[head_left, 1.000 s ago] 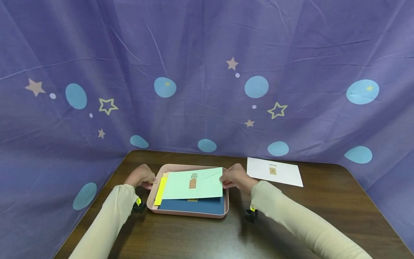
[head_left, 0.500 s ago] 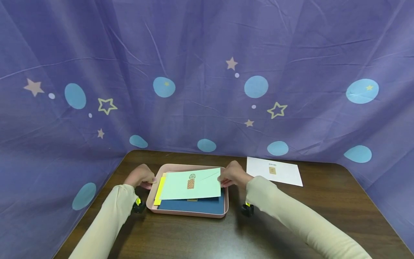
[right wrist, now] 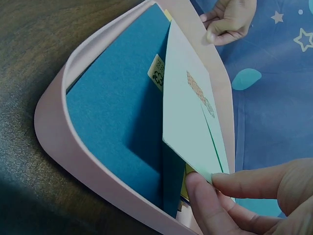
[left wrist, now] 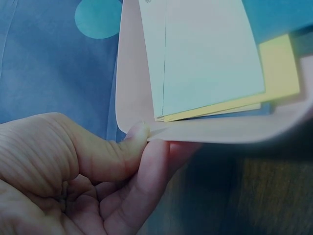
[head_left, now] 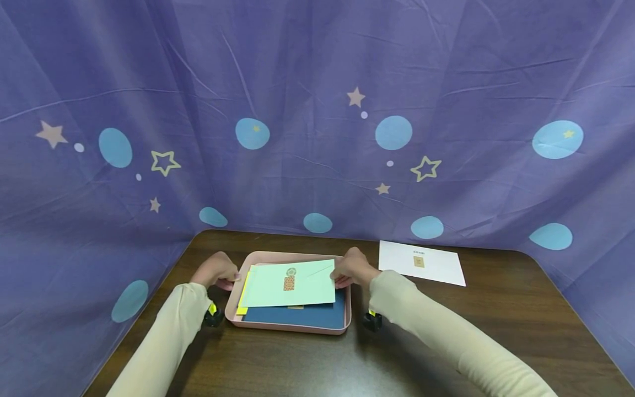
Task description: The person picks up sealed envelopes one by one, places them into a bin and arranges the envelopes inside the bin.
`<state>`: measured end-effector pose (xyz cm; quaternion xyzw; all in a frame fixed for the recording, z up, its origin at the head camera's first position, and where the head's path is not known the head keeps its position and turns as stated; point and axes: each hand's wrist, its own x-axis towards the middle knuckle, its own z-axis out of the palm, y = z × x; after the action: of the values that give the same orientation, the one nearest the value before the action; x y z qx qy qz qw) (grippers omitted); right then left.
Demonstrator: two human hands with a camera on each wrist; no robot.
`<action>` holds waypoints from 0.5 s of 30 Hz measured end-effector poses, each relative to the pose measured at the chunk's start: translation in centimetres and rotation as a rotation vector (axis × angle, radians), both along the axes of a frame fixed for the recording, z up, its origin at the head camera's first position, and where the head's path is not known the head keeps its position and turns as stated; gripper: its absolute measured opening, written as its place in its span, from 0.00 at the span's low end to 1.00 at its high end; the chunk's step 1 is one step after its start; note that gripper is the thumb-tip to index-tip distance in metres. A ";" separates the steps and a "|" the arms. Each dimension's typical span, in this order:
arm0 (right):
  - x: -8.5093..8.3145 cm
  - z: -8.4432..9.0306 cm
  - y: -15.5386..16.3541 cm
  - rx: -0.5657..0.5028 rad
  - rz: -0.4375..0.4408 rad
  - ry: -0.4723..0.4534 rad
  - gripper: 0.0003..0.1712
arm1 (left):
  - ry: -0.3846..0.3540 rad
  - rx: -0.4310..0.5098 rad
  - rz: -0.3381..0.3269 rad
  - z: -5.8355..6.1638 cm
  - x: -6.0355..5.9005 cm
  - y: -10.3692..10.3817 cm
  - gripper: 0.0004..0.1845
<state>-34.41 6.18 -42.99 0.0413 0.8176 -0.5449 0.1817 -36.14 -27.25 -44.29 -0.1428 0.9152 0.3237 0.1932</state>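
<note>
A pink tray (head_left: pixel 288 328) stands on the table with a stack of envelopes in it. My left hand (head_left: pixel 218 271) pinches the tray's left rim between thumb and fingers, as the left wrist view shows close up. With thumb and fingertips my right hand (head_left: pixel 354 268) pinches the right edge of a mint green envelope (right wrist: pixel 190 112), which bears a patterned stamp and a round postmark. That edge is raised, and the left end lies over a yellow envelope (left wrist: pixel 281 68). Under them is a dark blue envelope (right wrist: pixel 117 103) with a small tan label, partly covered.
A white envelope (head_left: pixel 441 266) with a tan label lies on the brown wooden table (head_left: pixel 297 364), to the tray's right near the back edge. A purple curtain (head_left: pixel 317 176) with stars and blue shapes hangs behind the table.
My right hand has moved left with the mint green envelope, which covers more of the yellow one now. My left hand and the tray have stayed in place.
</note>
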 end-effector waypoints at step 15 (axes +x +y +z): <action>-0.2 -0.6 -0.8 0.060 -0.011 0.043 0.06 | 0.000 0.000 0.000 0.0 0.0 0.0 0.08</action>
<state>-34.65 5.37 -43.58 0.0393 0.8371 -0.5217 0.1598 -36.15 -27.24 -44.32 -0.1428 0.9153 0.3235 0.1930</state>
